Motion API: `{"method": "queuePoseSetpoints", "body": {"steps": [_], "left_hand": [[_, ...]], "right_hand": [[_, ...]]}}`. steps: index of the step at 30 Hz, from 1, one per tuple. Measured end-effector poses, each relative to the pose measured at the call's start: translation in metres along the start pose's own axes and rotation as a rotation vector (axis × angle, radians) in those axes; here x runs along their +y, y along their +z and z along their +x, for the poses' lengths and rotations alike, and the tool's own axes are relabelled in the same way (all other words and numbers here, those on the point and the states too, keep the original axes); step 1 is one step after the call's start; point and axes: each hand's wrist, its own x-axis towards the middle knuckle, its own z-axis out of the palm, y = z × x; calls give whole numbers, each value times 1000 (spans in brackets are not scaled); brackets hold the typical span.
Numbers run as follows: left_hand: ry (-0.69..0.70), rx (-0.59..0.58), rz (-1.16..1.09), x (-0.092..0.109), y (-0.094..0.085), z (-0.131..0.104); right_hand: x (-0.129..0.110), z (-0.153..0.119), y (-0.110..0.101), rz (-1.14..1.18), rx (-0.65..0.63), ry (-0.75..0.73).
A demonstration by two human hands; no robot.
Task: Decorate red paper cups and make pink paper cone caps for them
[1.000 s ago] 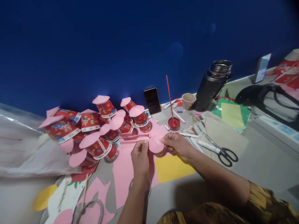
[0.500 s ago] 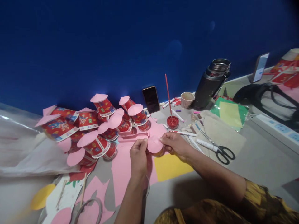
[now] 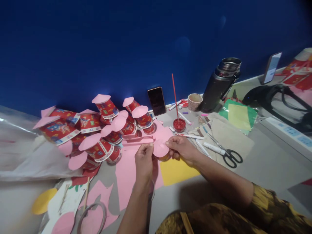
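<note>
A pink paper cone point(image 3: 161, 149) is pinched at its edges between my two hands. My left hand point(image 3: 144, 159) grips its left rim, thumb and fingers pressed together. On the opposite side, my right hand point(image 3: 180, 148) has its fingers closed on the right rim. Beneath the cone shows the lower part of a cup point(image 3: 165, 158), mostly hidden. Pink paper point(image 3: 124, 182) and a yellow sheet point(image 3: 179, 171) lie under and in front of my hands. To the left stand several red printed paper cups point(image 3: 100, 151) topped with pink cones.
Black-handled scissors point(image 3: 232, 158) and white markers point(image 3: 214, 148) lie at right on a cloth. Behind are a red dish point(image 3: 179, 125) with a stick, a propped phone point(image 3: 156, 100), a paper cup point(image 3: 195, 101) and a black flask point(image 3: 220, 86). A tape roll point(image 3: 103, 217) sits front left.
The whole view has shifted slightly. Both hands keep their pinch on the pink cone, with only a small shift of the fingers.
</note>
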Motion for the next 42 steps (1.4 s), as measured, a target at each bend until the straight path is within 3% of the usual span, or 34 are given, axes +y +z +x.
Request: {"method": "queuePoseSetpoints", "body": {"steps": [13,34,42], "left_hand": [[36,-1,20,1,-2,-4],[-75,-13,-148,7,6,-8],[-50,-10,-115,-1,1,-5]], "right_hand": [[-1,-4,-2,-2,-16,-9],[4,2,-5,91,-102,37],[5,4,-4,98,-105,38]]}}
